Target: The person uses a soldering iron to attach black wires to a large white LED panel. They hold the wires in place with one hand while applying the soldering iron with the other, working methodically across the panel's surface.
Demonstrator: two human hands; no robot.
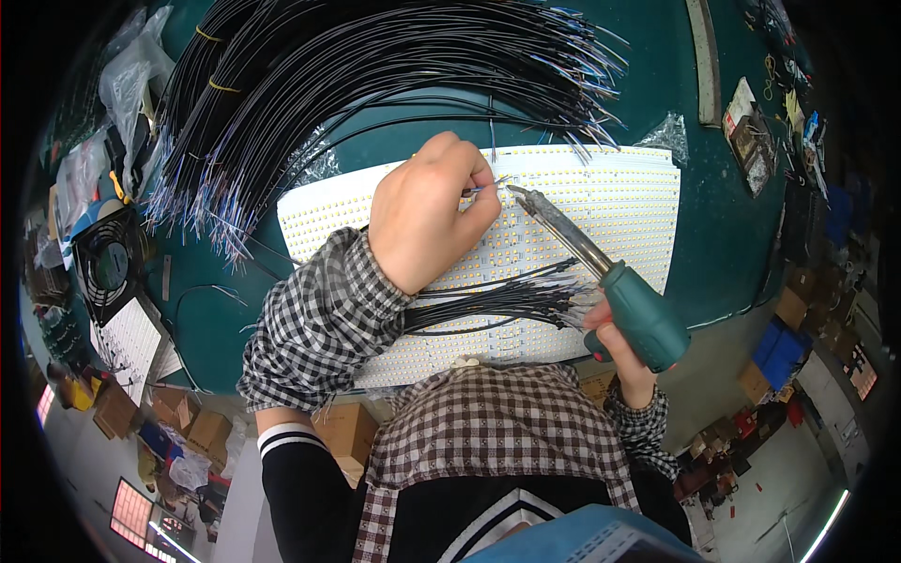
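Note:
My left hand (427,211) pinches a thin wire (477,190) between thumb and fingertips, low over a stack of white LED boards (624,220) with rows of small yellowish chips. My right hand (629,361) is wrapped round the green handle of a soldering iron (648,314), its fingers partly hidden behind it. The iron's tip points up and left, close to the wire's end; whether they touch I cannot tell. Below my left hand, a small bundle of black cables (488,305) with stripped ends lies across the boards.
A large bundle of black cables (394,70) curves over the far side of the green table (648,47). A black fan (108,266) stands at the left edge. At the far right lies a stained block (751,145) near a metal strip (704,61). Clear plastic bags (136,70) sit far left.

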